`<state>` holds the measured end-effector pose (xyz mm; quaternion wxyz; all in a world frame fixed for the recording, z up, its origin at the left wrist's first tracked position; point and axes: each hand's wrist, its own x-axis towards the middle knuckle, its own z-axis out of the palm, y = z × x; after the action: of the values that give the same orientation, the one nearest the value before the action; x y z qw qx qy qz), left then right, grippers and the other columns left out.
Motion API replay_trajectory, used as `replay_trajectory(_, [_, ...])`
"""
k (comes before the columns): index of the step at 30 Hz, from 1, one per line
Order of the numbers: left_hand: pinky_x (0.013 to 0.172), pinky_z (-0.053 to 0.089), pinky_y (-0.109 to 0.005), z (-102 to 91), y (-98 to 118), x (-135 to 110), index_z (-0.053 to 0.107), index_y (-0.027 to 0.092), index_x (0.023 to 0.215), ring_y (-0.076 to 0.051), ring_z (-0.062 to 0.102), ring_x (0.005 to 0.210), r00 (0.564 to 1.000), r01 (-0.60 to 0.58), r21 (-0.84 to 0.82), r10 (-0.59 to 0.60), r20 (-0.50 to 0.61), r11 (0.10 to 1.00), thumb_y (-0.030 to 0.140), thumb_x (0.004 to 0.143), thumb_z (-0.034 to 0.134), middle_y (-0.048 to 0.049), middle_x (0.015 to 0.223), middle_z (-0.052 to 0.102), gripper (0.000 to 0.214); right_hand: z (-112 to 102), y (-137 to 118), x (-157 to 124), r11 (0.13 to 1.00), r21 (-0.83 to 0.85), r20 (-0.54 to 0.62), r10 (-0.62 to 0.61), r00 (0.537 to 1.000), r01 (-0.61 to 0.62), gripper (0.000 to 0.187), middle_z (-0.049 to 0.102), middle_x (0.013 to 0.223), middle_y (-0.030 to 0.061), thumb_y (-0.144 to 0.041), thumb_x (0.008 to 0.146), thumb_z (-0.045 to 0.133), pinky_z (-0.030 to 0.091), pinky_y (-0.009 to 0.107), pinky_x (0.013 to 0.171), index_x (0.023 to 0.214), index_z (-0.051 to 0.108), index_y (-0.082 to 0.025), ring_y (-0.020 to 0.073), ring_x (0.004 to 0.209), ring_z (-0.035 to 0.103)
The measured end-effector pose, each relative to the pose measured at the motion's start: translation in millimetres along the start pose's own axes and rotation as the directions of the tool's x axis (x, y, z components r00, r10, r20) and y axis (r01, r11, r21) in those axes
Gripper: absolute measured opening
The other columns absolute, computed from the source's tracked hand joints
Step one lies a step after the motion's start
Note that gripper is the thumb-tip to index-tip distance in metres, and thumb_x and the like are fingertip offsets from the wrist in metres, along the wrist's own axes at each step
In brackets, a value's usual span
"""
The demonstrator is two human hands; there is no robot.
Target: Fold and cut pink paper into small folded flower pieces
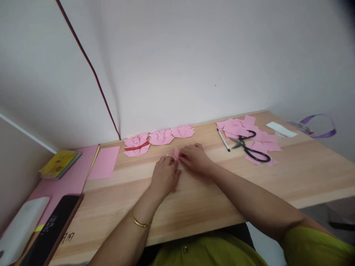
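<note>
In the middle of the wooden table (133, 207), both hands meet at a small folded piece of pink paper (176, 152). My left hand (165, 173), below a gold bangle, has its fingers bent and closed on the paper's left side. My right hand (195, 157) pinches it from the right. Much of the paper is hidden behind the fingers. Just beyond the hands, along the wall, stand or lie several pink folded paper shapes (161, 137); a red strip (136, 146) crosses the nearest one.
To the right lie black-handled scissors (242, 143) on pink paper scraps (260, 136), a pen (223, 139) and a white strip (281, 129). At left are pink sheets (102, 162), a yellow packet (59, 163), a phone (52, 229) and a white box-like object (23, 225).
</note>
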<state>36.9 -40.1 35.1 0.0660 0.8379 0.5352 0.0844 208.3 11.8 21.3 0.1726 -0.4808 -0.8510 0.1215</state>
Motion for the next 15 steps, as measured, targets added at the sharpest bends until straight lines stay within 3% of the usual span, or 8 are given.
replay_trajectory(15, [0.086,0.038,-0.04,-2.1,3.0,-2.3,0.062,0.021,0.105,-0.026,0.047,0.102,0.998,0.069,0.143,-0.069,-0.006,0.987,0.034,0.085,0.055,-0.0094,0.106,0.057,0.025,0.3,-4.9,-1.1,0.997,0.049,0.041,0.053,0.998,-0.055,0.016,0.064,0.092,0.0048,-0.03,0.089,0.049,0.024,0.035,0.083,0.09,0.063,-0.021,0.0197,0.092,0.054])
